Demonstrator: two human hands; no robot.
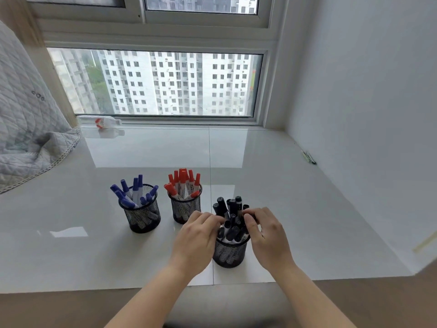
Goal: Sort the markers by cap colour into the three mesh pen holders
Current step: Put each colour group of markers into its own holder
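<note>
Three black mesh pen holders stand on the white glossy sill. The left holder [143,217] carries several blue-capped markers [135,190]. The middle holder [185,209] carries several red-capped markers [183,179]. The nearest holder [229,254] carries several black-capped markers [230,209]. My left hand [196,237] and my right hand [267,233] sit on either side of the black bunch, fingers curled in around the markers at the rim.
A plastic bottle [101,121] lies on its side by the window at the back left. A quilted grey blanket [26,129] hangs over the left edge. A couple of thin pens [308,157] lie against the right wall.
</note>
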